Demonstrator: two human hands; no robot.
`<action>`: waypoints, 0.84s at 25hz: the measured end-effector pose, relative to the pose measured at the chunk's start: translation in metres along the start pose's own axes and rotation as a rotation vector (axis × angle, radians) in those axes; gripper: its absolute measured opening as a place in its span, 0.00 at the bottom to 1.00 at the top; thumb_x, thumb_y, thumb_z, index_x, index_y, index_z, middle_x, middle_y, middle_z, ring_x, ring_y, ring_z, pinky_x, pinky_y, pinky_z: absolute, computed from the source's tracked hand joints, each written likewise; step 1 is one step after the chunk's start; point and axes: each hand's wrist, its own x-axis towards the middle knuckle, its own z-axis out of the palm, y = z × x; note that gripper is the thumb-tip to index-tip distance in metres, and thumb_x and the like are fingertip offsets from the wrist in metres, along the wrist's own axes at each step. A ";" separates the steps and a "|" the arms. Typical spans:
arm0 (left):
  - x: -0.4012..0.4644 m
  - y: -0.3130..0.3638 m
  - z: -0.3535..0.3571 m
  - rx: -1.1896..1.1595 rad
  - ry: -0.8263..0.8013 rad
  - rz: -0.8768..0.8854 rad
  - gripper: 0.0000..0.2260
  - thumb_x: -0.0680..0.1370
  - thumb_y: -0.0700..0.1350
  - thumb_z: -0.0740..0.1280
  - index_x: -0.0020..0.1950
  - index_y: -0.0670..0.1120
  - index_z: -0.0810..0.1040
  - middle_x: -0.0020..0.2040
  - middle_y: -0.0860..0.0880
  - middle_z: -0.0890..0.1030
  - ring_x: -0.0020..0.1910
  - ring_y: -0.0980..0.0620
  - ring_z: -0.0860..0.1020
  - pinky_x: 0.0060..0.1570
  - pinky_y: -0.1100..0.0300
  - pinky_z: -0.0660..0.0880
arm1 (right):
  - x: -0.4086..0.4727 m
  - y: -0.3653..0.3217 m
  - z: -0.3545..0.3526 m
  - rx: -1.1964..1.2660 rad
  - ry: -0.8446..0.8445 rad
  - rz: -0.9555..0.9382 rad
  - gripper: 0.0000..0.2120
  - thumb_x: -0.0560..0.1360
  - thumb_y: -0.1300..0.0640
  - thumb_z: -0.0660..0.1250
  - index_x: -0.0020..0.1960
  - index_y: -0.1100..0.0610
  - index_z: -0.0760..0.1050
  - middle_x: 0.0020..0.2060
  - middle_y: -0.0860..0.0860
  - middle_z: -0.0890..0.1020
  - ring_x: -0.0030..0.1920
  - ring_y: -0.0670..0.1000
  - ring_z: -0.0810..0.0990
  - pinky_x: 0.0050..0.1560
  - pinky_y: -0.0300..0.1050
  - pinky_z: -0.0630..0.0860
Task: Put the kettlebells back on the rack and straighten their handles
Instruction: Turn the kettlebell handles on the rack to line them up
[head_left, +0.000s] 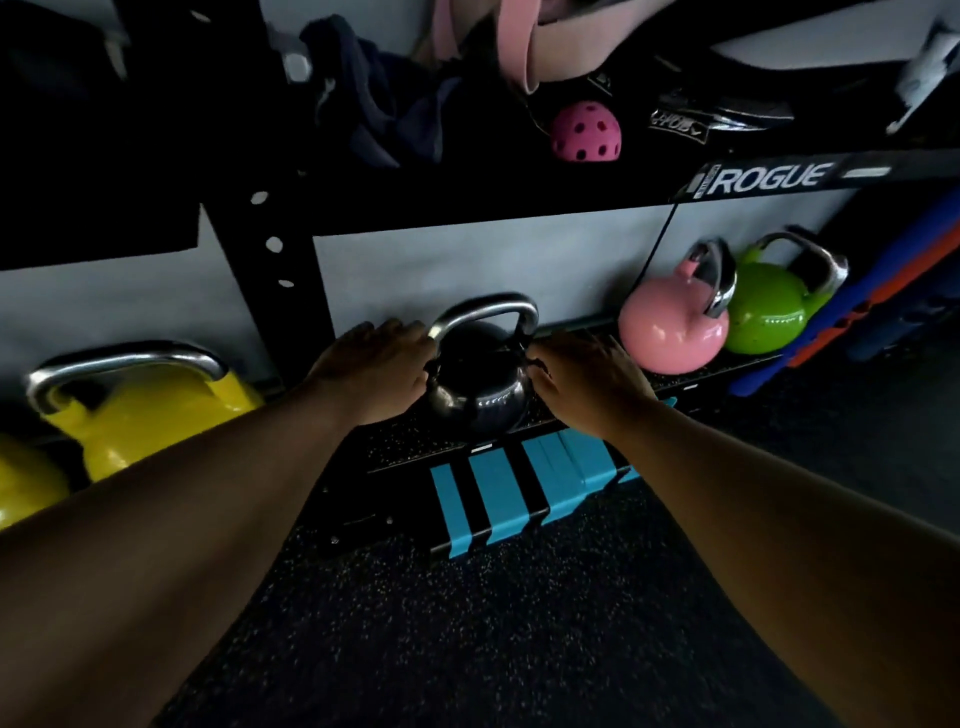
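Two bare forearms reach in from 6 o'clock across the speckled rubber floor (467, 623), over a set of blue-and-black blocks (524, 488) lying at the foot of the rack (291, 270).

Beyond them, the black kettlebell (480, 384) sits upright on the rack's bottom shelf (415, 447), at the centre of the view. The left hand (379, 369) lies against its body at 9 o'clock and the right hand (587, 379) at 3 o'clock, so the bell stands directly between the two, about equally near to each. Each grip is spread, the fingers apart and laid against the bell's flanks rather than wrapped around anything. Its steel handle (485, 314) stands free above both hands, its long axis running roughly 9 to 3, close to parallel with the shelf edge though perhaps slightly skewed. Any squaring-up would likely be a small twist of the body between the palms.

Farther along the shelf, a yellow kettlebell (150, 421) rests at 9 o'clock, with another yellow one partly cut off beside it. At 2 o'clock a pink kettlebell (670, 332) and a green kettlebell (763, 312) stand touching, their handles turned across the shelf line and probably yet to be straightened.
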 end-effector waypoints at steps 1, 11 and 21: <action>0.015 -0.003 0.002 -0.028 0.038 -0.026 0.14 0.80 0.50 0.58 0.64 0.48 0.72 0.63 0.47 0.74 0.61 0.45 0.73 0.56 0.49 0.71 | 0.014 0.005 0.004 0.004 0.005 -0.002 0.13 0.79 0.51 0.58 0.58 0.57 0.75 0.55 0.58 0.80 0.54 0.62 0.79 0.53 0.54 0.73; 0.111 0.023 0.062 -0.603 0.106 -0.379 0.19 0.83 0.57 0.49 0.71 0.54 0.63 0.62 0.43 0.74 0.60 0.42 0.74 0.55 0.47 0.73 | 0.119 0.039 0.068 0.196 -0.083 0.032 0.21 0.81 0.44 0.48 0.70 0.52 0.62 0.61 0.59 0.72 0.59 0.61 0.75 0.57 0.60 0.75; 0.141 0.027 0.074 -0.730 0.249 -0.571 0.17 0.81 0.57 0.50 0.65 0.58 0.71 0.66 0.44 0.67 0.66 0.40 0.65 0.65 0.40 0.66 | 0.132 0.060 0.088 0.703 -0.090 0.152 0.26 0.75 0.31 0.54 0.61 0.50 0.66 0.53 0.57 0.76 0.49 0.57 0.78 0.43 0.50 0.78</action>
